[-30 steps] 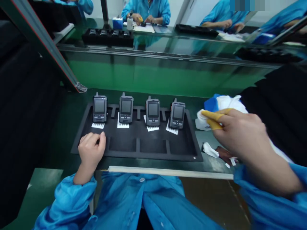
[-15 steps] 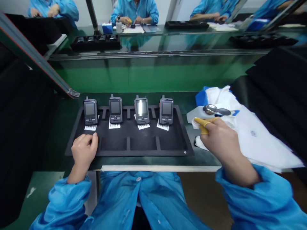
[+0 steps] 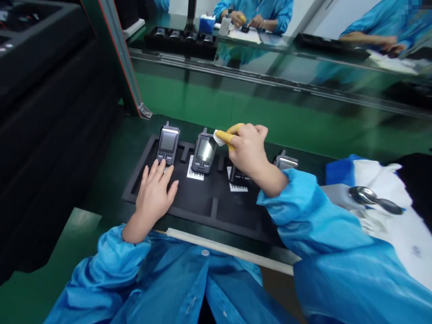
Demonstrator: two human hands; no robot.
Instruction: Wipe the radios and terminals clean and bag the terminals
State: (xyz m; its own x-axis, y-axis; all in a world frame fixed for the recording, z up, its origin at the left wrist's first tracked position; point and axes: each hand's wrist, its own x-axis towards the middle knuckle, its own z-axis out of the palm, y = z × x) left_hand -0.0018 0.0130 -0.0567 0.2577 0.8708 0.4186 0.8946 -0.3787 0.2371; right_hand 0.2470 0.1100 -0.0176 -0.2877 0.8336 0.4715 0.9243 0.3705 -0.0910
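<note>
Several handheld radios with screens and stub antennas stand in a row along the far side of a black foam tray (image 3: 195,218). My left hand (image 3: 153,193) lies with fingers spread at the lower end of the leftmost radio (image 3: 168,143). Yellow finger cots cover fingertips of my right hand (image 3: 248,148), which pinches a small white wipe (image 3: 218,138) beside the second radio (image 3: 204,152). Behind that hand, the third radio (image 3: 240,176) is mostly hidden. My right sleeve partly covers the rightmost radio (image 3: 285,161). White printed labels (image 3: 195,173) lie under some radios.
At the right are a blue box (image 3: 340,171) with white wipes, a plastic bottle (image 3: 335,194) and a shiny metal spoon-like piece (image 3: 362,195). Black stacked trays (image 3: 60,135) rise at the left. Beyond the green partition (image 3: 189,96), co-workers in blue sleeves handle small items.
My right hand has moved left from the bottle to the radios, carrying the white wipe. My left hand has opened and reached the leftmost radio. The view has turned left.
</note>
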